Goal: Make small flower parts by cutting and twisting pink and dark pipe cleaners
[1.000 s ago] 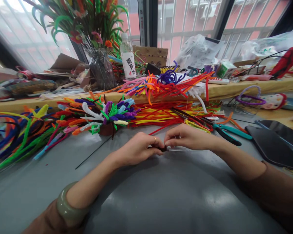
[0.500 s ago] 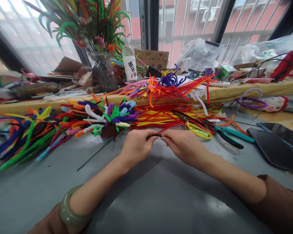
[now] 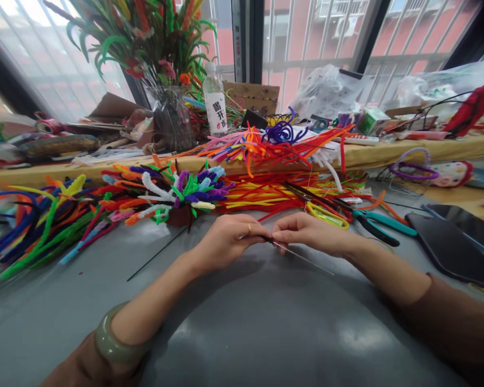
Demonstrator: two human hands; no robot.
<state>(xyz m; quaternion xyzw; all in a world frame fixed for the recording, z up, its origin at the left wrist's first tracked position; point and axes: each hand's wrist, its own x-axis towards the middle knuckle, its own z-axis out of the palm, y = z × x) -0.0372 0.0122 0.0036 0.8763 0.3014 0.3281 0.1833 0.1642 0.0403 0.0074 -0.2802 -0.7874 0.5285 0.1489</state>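
My left hand (image 3: 226, 242), with a ring and a green bangle, pinches a small dark brown fuzzy piece (image 3: 268, 239) that looks like pipe cleaner. From this piece a thin stiff wire (image 3: 306, 259) slants down to the right, above the grey table. My right hand (image 3: 312, 234) meets the left at the fingertips, its thumb and fingers closed at the same dark piece and the base of the wire. How the piece is joined to the wire is hidden by the fingers. Behind the hands lie red and yellow pipe cleaners (image 3: 258, 193).
Yellow-handled scissors (image 3: 326, 216) and teal-handled pliers (image 3: 381, 224) lie beyond my right hand, near a dark phone (image 3: 447, 247). Multicoloured pipe cleaners (image 3: 185, 191) crowd the left. A black stick (image 3: 157, 255) lies on the table (image 3: 266, 333). A bottle (image 3: 215, 105) stands on the shelf.
The wire, which pointed up and away behind my right hand, now points down to the right. My right hand has shifted its fingers on the piece; both hands stay close together.
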